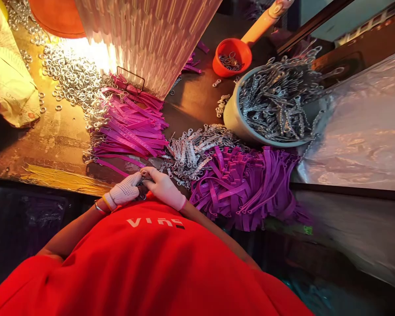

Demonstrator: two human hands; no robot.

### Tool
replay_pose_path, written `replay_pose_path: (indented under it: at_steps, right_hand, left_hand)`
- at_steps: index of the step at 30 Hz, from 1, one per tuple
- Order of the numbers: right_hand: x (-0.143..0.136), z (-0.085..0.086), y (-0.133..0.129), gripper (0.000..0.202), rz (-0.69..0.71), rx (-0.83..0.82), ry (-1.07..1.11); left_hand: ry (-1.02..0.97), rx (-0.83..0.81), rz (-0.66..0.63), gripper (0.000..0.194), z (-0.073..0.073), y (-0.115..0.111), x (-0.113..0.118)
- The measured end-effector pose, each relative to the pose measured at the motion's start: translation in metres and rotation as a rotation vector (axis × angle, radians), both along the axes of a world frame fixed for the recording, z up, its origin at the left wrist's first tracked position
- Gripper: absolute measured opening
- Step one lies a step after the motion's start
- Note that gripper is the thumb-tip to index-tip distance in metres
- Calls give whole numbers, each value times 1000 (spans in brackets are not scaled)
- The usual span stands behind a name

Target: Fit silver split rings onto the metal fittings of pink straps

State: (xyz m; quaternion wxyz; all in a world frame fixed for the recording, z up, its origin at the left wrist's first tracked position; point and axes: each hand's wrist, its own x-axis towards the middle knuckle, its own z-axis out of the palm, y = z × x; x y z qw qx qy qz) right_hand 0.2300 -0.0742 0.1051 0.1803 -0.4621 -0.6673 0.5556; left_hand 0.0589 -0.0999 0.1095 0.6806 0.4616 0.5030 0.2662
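Note:
My left hand (123, 192), in a white dotted glove, and my right hand (164, 188), in a plain pale glove, meet at the table's front edge. The fingers of both close round a small dark metal piece (141, 191), mostly covered by them. Just beyond lie bright pink straps (131, 125) with metal ends. To the right of my right hand are a heap of silver metal links (187, 153) and a large pile of purple straps (240, 184). Many small metal rings (69, 70) spread over the table's left part.
A pale bucket (233, 114) full of metal chain pieces stands right of centre, near a small orange cup (218, 66). A ribbed translucent panel (145, 39) rises at the back. Crumpled paper (9, 74) lies left, plastic sheeting (365, 127) right.

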Motion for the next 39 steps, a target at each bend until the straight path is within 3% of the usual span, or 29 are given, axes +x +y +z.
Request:
replay_pose_path:
  at_steps: [2, 5, 9, 13, 16, 20, 22, 25, 28, 34, 39]
  right_hand:
    - [-1, 3, -3, 31, -89, -27, 40]
    - [-1, 8, -5, 27, -240, -27, 58]
    - [5, 8, -2, 29, -222, -68, 87]
    - [15, 3, 7, 42, -19, -22, 59]
    - [17, 1, 9, 32, 141, -4, 125]
    - [17, 3, 9, 25, 119, 114, -18]
    - [19, 6, 10, 26, 176, 168, -160]
    - [23, 10, 14, 29, 298, 172, -312]
    - [23, 11, 15, 35, 343, 152, -307]
    - [20, -4, -4, 41, 242, 503, -317]
    - [26, -12, -16, 40, 282, 171, -156]
  left_hand:
    - [-127, -103, 90, 35, 3, -5, 2]
    - [-282, -251, 209, 29, 3, -12, 3]
    - [-398, -336, 318, 32, -1, -16, 2]
    - [-436, -409, 260, 34, -5, -11, 2]
    - [-423, -434, 252, 36, -12, -7, 4]
    - [-423, -455, 274, 39, -20, -5, 5]
    - [-388, -426, 257, 41, -19, -5, 3]
    - [-228, -305, 134, 41, -13, -3, -1]
    - [-123, -225, 39, 39, -9, -2, -2]
    - [-190, -346, 166, 39, -23, -15, 1]
    - [-200, -371, 114, 42, -31, -27, 4]
